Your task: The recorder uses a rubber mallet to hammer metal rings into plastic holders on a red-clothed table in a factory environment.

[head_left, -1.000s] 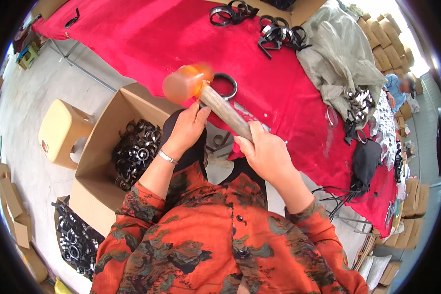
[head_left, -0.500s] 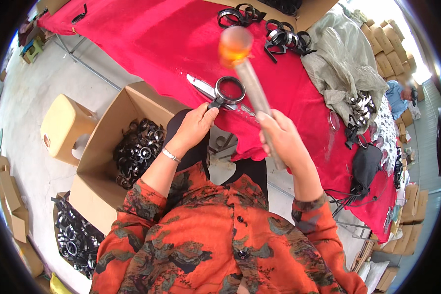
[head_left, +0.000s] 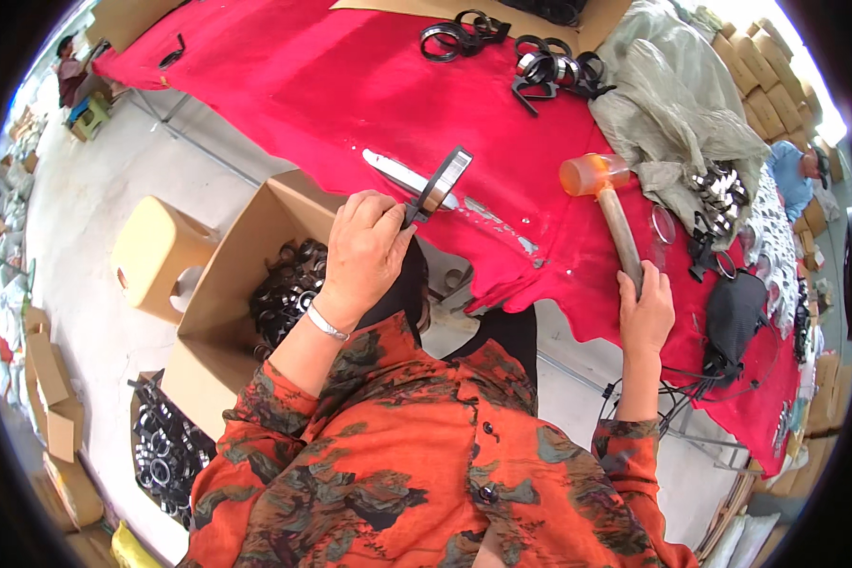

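Observation:
My left hand (head_left: 364, 241) is closed on the short black stem of a black ring with a silver band (head_left: 445, 180). The ring is tilted up on edge over the red cloth, beside a long whitish metal bar (head_left: 393, 170). To the right, my right hand (head_left: 645, 308) grips the handle of a mallet (head_left: 620, 222) with a translucent orange head. The mallet head is over the red cloth near the grey plastic sheet; whether it touches the cloth I cannot tell.
An open cardboard box (head_left: 213, 284) of black rings stands left of my legs, a yellow stool (head_left: 151, 256) beyond it. More rings (head_left: 544, 66) lie at the table's far side. A black bag (head_left: 734, 317) with cords lies at right. Two other people are farther off.
My right hand has moved the mallet right, away from the ring. My left hand has turned the ring from nearly flat to on edge.

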`<state>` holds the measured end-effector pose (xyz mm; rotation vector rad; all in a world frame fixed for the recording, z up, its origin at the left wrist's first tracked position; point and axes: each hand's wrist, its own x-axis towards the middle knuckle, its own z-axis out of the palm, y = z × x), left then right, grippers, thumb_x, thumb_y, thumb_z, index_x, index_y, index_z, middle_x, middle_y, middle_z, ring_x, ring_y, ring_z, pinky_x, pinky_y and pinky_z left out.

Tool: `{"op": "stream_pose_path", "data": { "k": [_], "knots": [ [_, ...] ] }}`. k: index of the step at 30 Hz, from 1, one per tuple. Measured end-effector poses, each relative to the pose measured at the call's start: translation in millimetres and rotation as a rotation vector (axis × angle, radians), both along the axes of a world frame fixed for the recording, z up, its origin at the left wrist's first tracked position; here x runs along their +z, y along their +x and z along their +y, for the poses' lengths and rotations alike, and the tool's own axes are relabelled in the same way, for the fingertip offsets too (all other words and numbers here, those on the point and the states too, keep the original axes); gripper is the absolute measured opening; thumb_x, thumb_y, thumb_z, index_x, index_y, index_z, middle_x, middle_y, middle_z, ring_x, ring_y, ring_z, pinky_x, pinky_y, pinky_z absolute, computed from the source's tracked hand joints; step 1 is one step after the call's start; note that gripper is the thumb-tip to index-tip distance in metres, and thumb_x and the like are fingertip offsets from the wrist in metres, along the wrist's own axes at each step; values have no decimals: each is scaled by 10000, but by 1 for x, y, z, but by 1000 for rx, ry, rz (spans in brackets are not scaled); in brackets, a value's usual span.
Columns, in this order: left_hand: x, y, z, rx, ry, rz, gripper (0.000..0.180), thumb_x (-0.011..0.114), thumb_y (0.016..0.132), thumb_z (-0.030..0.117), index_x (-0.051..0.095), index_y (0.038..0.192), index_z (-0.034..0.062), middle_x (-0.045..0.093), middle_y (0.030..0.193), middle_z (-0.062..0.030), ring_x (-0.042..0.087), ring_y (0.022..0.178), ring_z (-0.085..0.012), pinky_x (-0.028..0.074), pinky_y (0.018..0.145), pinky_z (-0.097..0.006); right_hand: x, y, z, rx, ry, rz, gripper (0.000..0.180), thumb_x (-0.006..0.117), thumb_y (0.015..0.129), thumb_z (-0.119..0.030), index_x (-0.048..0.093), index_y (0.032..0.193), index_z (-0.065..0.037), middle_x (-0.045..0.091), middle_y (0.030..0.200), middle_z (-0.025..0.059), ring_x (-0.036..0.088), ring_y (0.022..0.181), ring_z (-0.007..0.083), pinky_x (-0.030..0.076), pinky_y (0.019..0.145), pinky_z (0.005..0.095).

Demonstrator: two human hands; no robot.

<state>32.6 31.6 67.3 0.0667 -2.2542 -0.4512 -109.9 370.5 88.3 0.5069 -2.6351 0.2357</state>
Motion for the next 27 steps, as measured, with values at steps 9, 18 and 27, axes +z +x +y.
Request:
{"op": "stream_pose_path", "data": {
  "k": [9, 18, 27],
  "knots": [
    [-23, 72, -37, 343, -36, -354, 202, 641, 791, 108, 633, 966, 9, 598, 1021, -145, 538, 997, -346, 443, 869, -410, -4, -1, 4, 54, -42, 38, 382, 622, 862, -239, 534, 1169, -29, 579, 977, 162, 569, 906, 347, 478, 747, 434],
    [34, -44, -66, 122, 199, -290, 245, 638, 824, 147, 615, 1029, 13, 624, 973, -176, 600, 913, -364, 489, 767, -419, 7, 1, -3, 27, -92, -28, 374, 654, 830, -195, 543, 1138, -13, 560, 912, 159, 561, 862, 340, 469, 707, 434],
    [49, -293, -93, 102, -181, -155, 587, 676, 796, 203, 433, 1306, 44, 465, 1304, -195, 604, 982, -365, 511, 812, -418, 13, 0, -9, -16, -80, -128, 400, 667, 805, -157, 536, 1140, 19, 549, 896, 164, 542, 839, 346, 452, 695, 420]
  ]
}}
